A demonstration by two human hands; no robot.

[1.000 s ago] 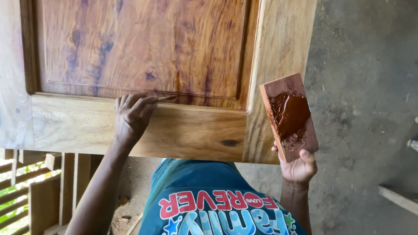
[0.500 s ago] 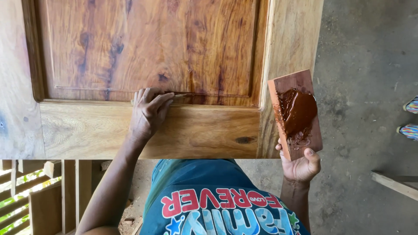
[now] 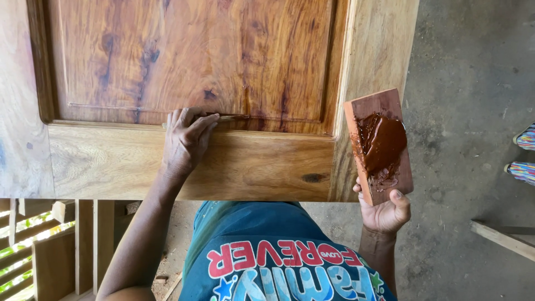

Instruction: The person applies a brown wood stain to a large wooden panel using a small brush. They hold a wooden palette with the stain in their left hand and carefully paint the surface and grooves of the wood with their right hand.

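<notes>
At the left, the left hand (image 3: 186, 142) rests on the large brown panelled wooden door (image 3: 167, 61), its grip pinched shut on a thin flat tool (image 3: 225, 117) whose tip lies in the groove along the panel's lower edge. To the right, just past the door's edge, the right hand (image 3: 384, 214) grips the bottom of a small reddish rectangular wooden board (image 3: 370, 108) smeared with glossy dark-brown paste (image 3: 384, 142), held upright over the grey concrete floor (image 3: 473, 72).

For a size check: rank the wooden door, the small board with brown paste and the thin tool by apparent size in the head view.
1. wooden door
2. small board, though held nearer the camera
3. thin tool, mostly hidden by the left hand
</notes>
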